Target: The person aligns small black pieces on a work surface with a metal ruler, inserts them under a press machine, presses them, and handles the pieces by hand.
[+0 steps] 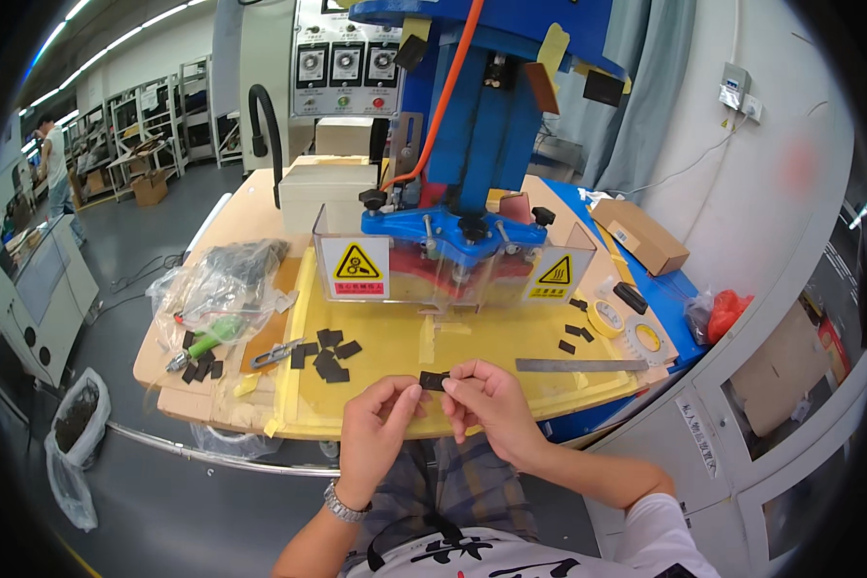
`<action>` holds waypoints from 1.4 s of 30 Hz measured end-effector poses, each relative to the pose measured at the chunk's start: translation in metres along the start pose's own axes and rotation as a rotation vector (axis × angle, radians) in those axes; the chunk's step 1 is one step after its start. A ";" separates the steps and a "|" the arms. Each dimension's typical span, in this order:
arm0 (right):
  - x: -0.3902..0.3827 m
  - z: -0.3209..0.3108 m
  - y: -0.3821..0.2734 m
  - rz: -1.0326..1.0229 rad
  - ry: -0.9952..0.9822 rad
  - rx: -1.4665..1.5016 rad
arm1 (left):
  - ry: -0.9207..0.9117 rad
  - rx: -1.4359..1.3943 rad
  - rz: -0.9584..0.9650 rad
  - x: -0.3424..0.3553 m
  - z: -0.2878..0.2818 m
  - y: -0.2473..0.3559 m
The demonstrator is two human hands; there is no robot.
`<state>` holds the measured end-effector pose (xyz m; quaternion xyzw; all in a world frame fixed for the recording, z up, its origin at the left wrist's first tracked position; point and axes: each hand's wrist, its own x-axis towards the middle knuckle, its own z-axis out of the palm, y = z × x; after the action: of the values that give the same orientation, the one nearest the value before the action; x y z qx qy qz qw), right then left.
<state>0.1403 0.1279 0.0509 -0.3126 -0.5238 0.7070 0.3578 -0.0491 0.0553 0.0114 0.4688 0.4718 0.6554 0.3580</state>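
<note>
Both my hands meet over the near edge of the yellow work mat (395, 337). My left hand (376, 424) and my right hand (486, 400) pinch one small black rectangular piece (433, 380) between their fingertips. A metal watch sits on my left wrist. A loose heap of similar black pieces (326, 354) lies on the mat to the left of my hands. A few more black pieces (576, 332) lie to the right.
A blue press machine (472, 125) with a clear guard (356, 270) bearing yellow warning signs stands behind the mat. A steel ruler (578, 365), tape rolls (607, 316), a cardboard box (645, 236), a plastic bag (217, 284) and a green-handled tool (202, 342) lie around. A person stands far left.
</note>
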 end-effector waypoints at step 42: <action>-0.029 0.005 0.012 -0.511 -0.121 -0.703 | -0.110 -0.169 -0.200 -0.039 -0.013 0.003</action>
<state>0.1494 0.0991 0.0426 -0.2339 -0.8129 0.3918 0.3618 -0.0491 0.0149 0.0017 0.4229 0.4389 0.6272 0.4850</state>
